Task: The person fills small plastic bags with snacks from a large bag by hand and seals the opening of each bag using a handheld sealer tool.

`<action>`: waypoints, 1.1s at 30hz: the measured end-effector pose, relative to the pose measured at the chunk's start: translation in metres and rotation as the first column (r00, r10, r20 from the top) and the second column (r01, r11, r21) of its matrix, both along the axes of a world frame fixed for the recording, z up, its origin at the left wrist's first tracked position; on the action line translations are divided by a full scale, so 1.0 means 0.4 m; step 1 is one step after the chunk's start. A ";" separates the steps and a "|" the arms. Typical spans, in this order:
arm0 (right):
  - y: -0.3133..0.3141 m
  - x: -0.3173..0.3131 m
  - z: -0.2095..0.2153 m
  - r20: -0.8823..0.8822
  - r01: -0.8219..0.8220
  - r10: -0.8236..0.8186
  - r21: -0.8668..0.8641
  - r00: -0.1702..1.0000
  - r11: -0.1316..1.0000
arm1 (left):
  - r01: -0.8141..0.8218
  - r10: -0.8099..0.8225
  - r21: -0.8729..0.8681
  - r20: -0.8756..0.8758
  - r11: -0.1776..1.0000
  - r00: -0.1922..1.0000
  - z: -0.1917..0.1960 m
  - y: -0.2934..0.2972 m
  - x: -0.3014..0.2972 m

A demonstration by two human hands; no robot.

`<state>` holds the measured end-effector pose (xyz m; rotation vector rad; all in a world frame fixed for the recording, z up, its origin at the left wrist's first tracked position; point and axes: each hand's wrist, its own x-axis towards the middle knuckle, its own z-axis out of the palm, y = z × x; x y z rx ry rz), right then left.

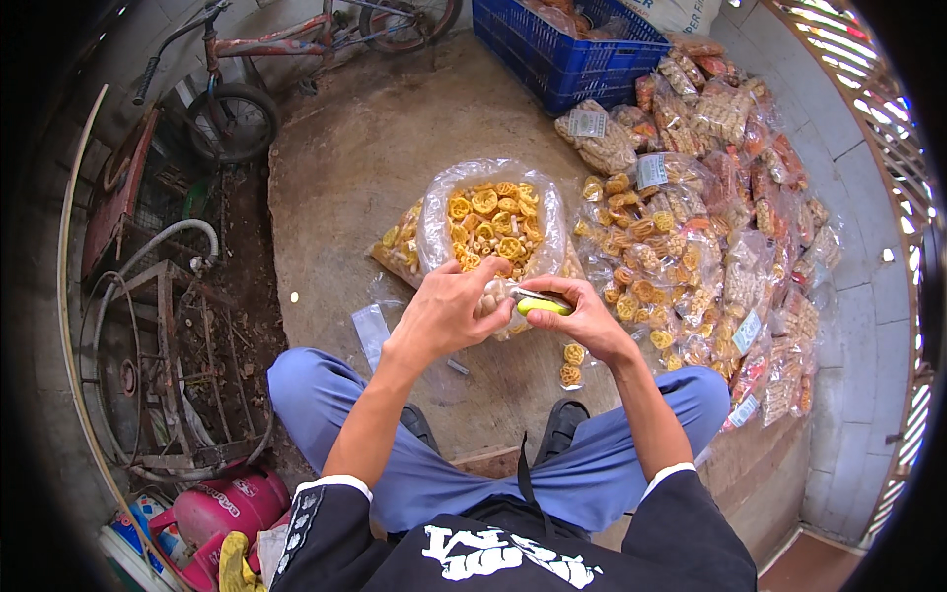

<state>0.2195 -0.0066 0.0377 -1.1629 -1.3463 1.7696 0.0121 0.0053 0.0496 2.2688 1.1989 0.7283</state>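
Over the near rim of a large clear plastic bag (pixel 552 212) full of yellow wheel-shaped snacks (pixel 498 212), my two hands meet. My left hand (pixel 449 308) pinches a small clear snack bag (pixel 495 298) with pale pieces inside. Lime green and metal, a small stapler (pixel 543 304) sits in the closed fingers of my right hand (pixel 587 321), its tip against the gathered end of the small bag. Just below my right hand lies a little packet of wheel snacks (pixel 572 365). Flat clear plastic bags (pixel 371 331) lie left of my left wrist.
Many filled snack packets (pixel 691 227) are heaped on the right. Behind them stands a blue plastic crate (pixel 572 59). On the left are a small bicycle (pixel 232 123), a rusty metal frame (pixel 187 365) and a pink gas cylinder (pixel 232 503). My legs (pixel 326 400) flank the near floor.
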 end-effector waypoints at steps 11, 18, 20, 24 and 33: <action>0.010 0.018 -0.004 0.052 -0.103 0.100 0.060 0.994 0.993 | 0.100 -0.100 -0.026 -0.015 0.995 0.995 0.002 0.000 -0.004; 0.010 0.018 0.018 0.202 -0.181 0.148 0.158 0.968 0.971 | 0.161 -0.160 0.020 -0.054 0.987 0.986 -0.011 0.001 -0.014; 0.009 0.018 0.018 0.204 -0.188 0.154 0.161 0.967 0.969 | 0.170 -0.168 0.031 -0.050 0.985 0.984 -0.010 0.000 -0.013; 0.007 0.016 0.014 0.184 -0.203 0.167 0.198 0.969 0.959 | 0.199 -0.198 0.028 -0.044 0.980 0.979 -0.001 0.001 -0.014; 0.001 0.003 0.006 0.183 -0.187 0.145 0.241 0.972 0.952 | 0.233 -0.232 0.014 -0.073 0.972 0.970 0.004 0.003 -0.025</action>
